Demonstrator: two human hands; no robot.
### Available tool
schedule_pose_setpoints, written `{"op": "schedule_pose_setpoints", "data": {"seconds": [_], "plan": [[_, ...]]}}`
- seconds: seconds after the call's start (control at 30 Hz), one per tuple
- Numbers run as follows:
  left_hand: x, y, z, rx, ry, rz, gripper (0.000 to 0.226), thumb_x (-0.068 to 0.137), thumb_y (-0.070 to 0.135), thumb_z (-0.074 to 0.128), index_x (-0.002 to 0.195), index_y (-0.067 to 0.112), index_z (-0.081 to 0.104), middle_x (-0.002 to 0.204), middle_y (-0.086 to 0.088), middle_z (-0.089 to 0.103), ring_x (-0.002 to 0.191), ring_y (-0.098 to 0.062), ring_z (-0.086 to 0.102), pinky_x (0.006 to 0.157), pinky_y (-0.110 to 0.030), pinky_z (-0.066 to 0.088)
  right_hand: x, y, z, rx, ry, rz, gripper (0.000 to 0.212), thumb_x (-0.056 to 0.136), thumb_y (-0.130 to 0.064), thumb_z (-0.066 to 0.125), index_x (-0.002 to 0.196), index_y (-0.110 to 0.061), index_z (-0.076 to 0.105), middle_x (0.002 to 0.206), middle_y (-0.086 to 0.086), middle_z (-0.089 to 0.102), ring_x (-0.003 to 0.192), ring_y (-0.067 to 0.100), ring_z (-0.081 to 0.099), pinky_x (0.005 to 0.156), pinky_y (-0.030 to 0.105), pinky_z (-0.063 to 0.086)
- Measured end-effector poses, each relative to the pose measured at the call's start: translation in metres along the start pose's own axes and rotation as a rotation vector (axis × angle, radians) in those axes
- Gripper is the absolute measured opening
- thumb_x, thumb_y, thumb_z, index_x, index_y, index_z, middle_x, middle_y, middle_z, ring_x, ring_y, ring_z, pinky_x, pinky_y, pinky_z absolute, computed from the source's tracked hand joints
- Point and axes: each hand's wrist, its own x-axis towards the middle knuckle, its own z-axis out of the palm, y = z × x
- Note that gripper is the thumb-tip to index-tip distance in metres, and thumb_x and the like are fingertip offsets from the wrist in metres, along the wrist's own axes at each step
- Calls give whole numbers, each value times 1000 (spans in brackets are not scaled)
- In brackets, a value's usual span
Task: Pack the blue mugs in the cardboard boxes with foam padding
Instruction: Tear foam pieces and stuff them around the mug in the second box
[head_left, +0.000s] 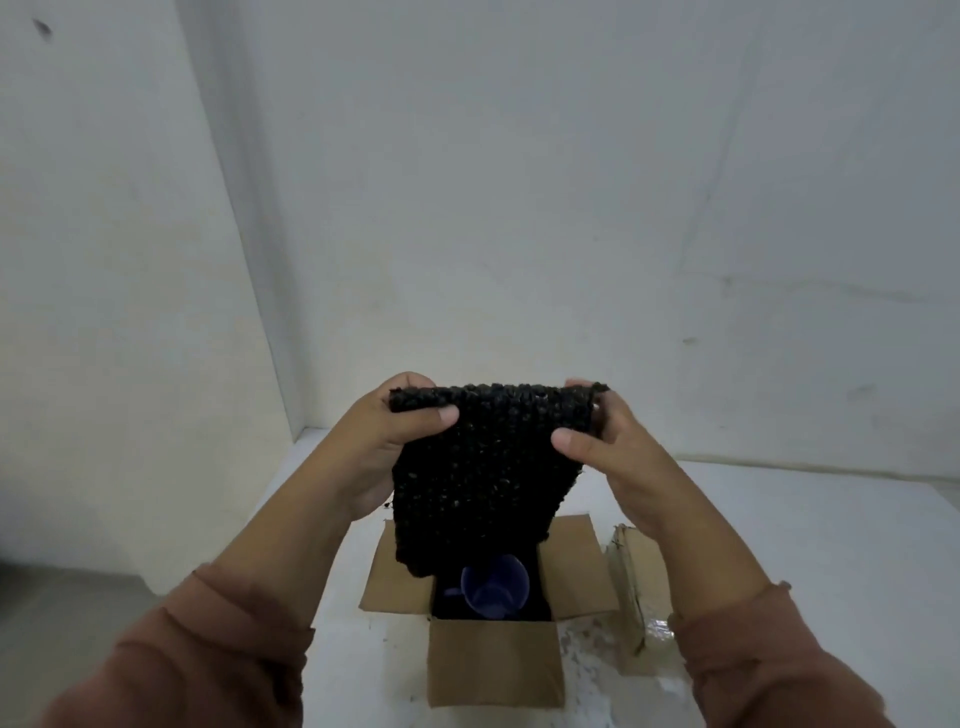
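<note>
A black foam pad (483, 467) hangs upright in the air over an open cardboard box (496, 660). My left hand (384, 441) grips the pad's upper left corner, thumb on the near face. My right hand (602, 447) grips its upper right corner the same way. Inside the box a blue mug (496, 587) lies among dark padding, its opening towards me and its handle to the left. The pad's lower edge hides the back of the box and part of the mug.
The box stands on a white table (779, 519) with its flaps spread out. A second, flatter cardboard box (639, 587) with clear tape lies just right of it. White walls meet in a corner behind the table. Dark crumbs dot the tabletop.
</note>
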Motion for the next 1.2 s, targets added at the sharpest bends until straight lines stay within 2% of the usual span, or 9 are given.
{"op": "schedule_pose_setpoints", "data": {"seconds": [0.1, 0.17, 0.27, 0.37, 0.6, 0.8, 0.97, 1.07, 1.2], "plan": [[6, -4, -4, -56, 64, -36, 20, 74, 1, 69, 71, 15, 54, 76, -7, 65, 72, -24, 63, 69, -31, 52, 4, 15, 11, 79, -51, 76, 51, 65, -9, 70, 110, -27, 56, 107, -6, 67, 96, 6, 66, 77, 19, 53], [9, -11, -11, -126, 70, -78, 21, 74, 5, 71, 91, 11, 60, 91, -11, 67, 82, -26, 67, 77, -36, 55, 6, 25, 17, 149, 18, 109, 47, 67, 3, 69, 106, -22, 59, 104, 1, 68, 94, 14, 67, 80, 25, 53], [4, -29, -24, -197, -101, -221, 54, 62, 23, 83, 111, 8, 66, 107, -13, 71, 94, -26, 70, 76, -33, 59, 8, 31, 19, 269, 139, 145, 42, 78, 11, 61, 112, -13, 58, 105, 8, 68, 95, 23, 66, 83, 34, 52], [-3, -57, -30, -115, -185, -379, 50, 68, 20, 77, 115, 7, 66, 122, -16, 66, 107, -29, 66, 85, -36, 55, 11, 34, 18, 344, 203, 164, 40, 81, 9, 58, 113, -15, 57, 107, 8, 68, 97, 23, 66, 80, 33, 52], [-2, -93, -38, -225, 5, -443, 58, 72, 6, 64, 129, 8, 53, 121, -17, 66, 109, -33, 62, 92, -44, 48, -2, 54, 12, 179, -72, 383, 39, 82, 11, 55, 111, -14, 58, 111, 8, 68, 102, 24, 63, 90, 38, 50], [-4, -101, -41, -284, 74, -519, 49, 77, -2, 58, 126, 7, 55, 114, -21, 68, 108, -38, 60, 90, -48, 47, -7, 68, 12, 144, 20, 415, 22, 86, 1, 56, 97, -15, 67, 105, 11, 70, 97, 27, 64, 92, 49, 49], [-6, -99, -35, -327, 95, -603, 41, 86, 33, 52, 101, 1, 73, 110, -21, 70, 106, -35, 60, 92, -46, 45, -12, 66, 12, 124, 66, 417, 16, 85, 3, 59, 95, -2, 69, 112, 23, 66, 99, 33, 64, 90, 46, 51], [-7, -98, -33, -331, 100, -612, 52, 92, 45, 45, 114, 3, 67, 117, -22, 67, 112, -35, 59, 97, -47, 44, -17, 67, 14, 152, 54, 365, 20, 91, 2, 50, 92, -8, 68, 104, 21, 66, 100, 33, 62, 85, 42, 53], [-9, -101, -36, -442, 52, -677, 90, 80, 79, 33, 129, 6, 54, 129, -22, 60, 121, -41, 54, 102, -56, 41, -20, 66, 12, -73, 40, 304, 26, 90, 8, 48, 80, -8, 67, 77, 8, 69, 71, 12, 61, 60, 16, 50]]}}
